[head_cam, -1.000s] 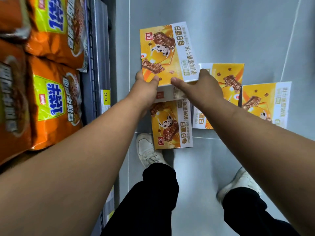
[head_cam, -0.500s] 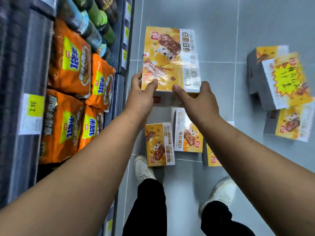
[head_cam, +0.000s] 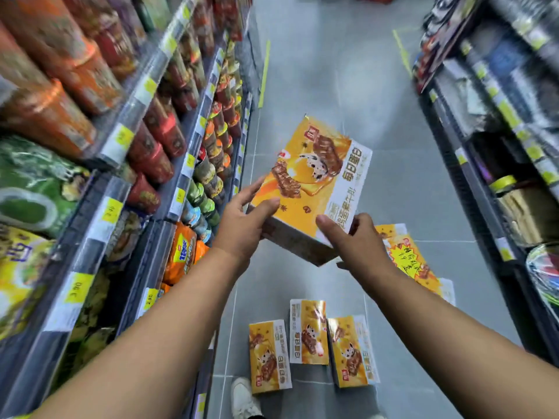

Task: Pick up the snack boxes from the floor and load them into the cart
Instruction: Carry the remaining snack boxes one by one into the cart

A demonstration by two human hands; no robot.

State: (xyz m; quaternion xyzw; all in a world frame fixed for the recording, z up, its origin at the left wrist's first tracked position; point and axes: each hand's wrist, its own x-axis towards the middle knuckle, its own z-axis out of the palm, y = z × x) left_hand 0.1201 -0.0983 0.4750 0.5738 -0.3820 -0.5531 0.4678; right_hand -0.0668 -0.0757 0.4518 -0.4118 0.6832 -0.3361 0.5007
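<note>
Left hand [head_cam: 242, 231] and right hand [head_cam: 357, 249] clamp the tilted snack box [head_cam: 314, 176] at its near edge. So shallow a hold could let it slip

I am looking down an aisle where bare grey floor [head_cam: 332, 86] is stretching ahead, leaving the widest passage straight forward. The left shelves [head_cam: 145, 189], packed with cups and bags, are crowding one side, and the right shelves [head_cam: 490, 176] are closing in the other. The held box [head_cam: 314, 182], gripped by my left hand [head_cam: 242, 228] and right hand [head_cam: 354, 243], is filling the middle in front of me. Just ahead of my shoe [head_cam: 243, 394], three boxes [head_cam: 308, 334] are lying side by side, and more boxes [head_cam: 405, 258] are piling near the right shelves.
</note>
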